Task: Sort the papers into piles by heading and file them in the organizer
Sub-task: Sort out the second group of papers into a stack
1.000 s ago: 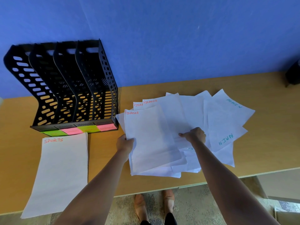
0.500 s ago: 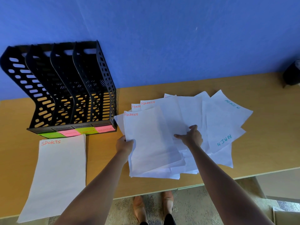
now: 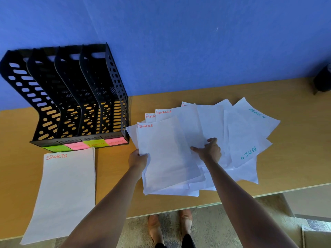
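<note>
The organizer (image 3: 71,97) stands at the back left of the worktop (image 3: 295,158). The SPORTS paper (image 3: 66,190) lies in front of it. The spread papers (image 3: 206,144) lie to the right.

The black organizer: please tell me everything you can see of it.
The organizer is black plastic with four upright slots, its side walls pierced with oval holes. It stands on the wooden table against the blue wall, left of the loose papers. All slots look empty. Four sticky labels, green and pink in turn, sit along its front edge; two read FINANCE and ADMIN.
</note>
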`<state>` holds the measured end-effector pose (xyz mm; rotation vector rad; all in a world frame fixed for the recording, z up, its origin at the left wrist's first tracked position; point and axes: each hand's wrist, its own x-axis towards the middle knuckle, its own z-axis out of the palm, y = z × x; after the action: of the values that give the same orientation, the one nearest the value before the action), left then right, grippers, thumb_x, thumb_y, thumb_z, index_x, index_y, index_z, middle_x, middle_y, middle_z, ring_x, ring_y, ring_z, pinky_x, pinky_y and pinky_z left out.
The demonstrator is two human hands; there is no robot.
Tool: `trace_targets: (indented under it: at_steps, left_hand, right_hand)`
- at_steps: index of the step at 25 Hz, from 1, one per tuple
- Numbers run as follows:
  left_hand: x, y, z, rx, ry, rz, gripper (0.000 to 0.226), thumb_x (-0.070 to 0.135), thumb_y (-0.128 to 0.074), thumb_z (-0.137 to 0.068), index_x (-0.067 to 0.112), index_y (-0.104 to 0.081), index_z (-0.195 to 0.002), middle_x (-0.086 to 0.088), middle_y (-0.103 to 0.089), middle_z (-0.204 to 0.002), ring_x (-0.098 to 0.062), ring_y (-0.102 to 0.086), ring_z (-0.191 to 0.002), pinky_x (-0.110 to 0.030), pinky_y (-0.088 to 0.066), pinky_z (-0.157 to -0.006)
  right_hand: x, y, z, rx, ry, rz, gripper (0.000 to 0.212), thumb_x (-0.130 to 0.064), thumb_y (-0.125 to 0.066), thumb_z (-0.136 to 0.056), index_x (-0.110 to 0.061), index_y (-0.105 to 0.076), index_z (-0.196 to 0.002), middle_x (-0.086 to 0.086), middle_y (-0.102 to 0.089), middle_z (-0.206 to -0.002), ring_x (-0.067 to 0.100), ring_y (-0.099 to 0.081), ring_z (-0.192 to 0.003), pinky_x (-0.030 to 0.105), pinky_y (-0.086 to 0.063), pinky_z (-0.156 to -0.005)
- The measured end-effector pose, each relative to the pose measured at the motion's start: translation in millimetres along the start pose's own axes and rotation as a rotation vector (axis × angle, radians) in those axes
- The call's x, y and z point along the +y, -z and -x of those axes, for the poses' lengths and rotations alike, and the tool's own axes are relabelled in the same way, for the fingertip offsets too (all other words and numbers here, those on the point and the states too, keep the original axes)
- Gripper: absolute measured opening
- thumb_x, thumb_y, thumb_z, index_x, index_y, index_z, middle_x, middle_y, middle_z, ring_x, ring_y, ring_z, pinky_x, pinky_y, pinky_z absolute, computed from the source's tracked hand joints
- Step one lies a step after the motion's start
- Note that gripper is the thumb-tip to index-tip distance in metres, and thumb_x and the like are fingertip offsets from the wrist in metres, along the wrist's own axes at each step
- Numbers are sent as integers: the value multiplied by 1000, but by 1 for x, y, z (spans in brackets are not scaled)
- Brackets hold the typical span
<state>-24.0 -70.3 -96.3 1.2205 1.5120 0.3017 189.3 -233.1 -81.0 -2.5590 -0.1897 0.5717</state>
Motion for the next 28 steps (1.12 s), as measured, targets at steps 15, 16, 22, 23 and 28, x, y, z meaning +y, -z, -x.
trace_targets:
  at_steps: [15, 16, 22, 23, 28]
  left_hand:
    - [4, 2, 7, -11, 6, 13, 28, 6, -61, -90, 11, -68, -117, -9, -68, -120, -23, -58, -94, -27, -45, -74]
    - [5, 2, 8, -10, 6, 12, 29, 5, -60, -90, 11, -68, -117, -9, -68, -119, -24, -58, -95, -27, -45, -74]
    - [6, 2, 11, 23, 25, 0, 25, 5, -56, -90, 11, -69, -110, -12, -69, -112, -24, -56, -84, -23, -42, -61]
    - [7, 3, 11, 34, 31, -9, 24, 4, -54, -90, 11, -69, -107, -14, -69, -111, -22, -54, -79, -22, -40, -58]
    - [11, 6, 13, 58, 30, 9, 14, 6, -55, -91, 16, -64, -97, -11, -69, -108, -23, -58, -81, -27, -43, -66]
  right_hand:
    - [21, 63, -46, 459, -17, -504, 21, -30, -57, -98, -14, -69, -104, 11, -75, -104, 33, -67, -95, 34, -50, -78]
    - [23, 68, -50, 464, -36, -546, 22, -30, -58, -97, -14, -71, -104, 12, -75, -103, 32, -68, -94, 32, -49, -77]
    - [27, 59, -40, 417, 11, -700, 24, -36, -61, -93, -16, -73, -99, 6, -71, -82, 17, -60, -70, 26, -44, -66]
    - [27, 56, -36, 429, 4, -746, 25, -36, -61, -92, -16, -73, -99, 3, -68, -77, 15, -58, -68, 27, -45, -65]
    - [29, 36, -22, 297, 80, -762, 22, -29, -65, -93, -9, -73, -93, -6, -56, -59, -1, -46, -51, 18, -39, -54]
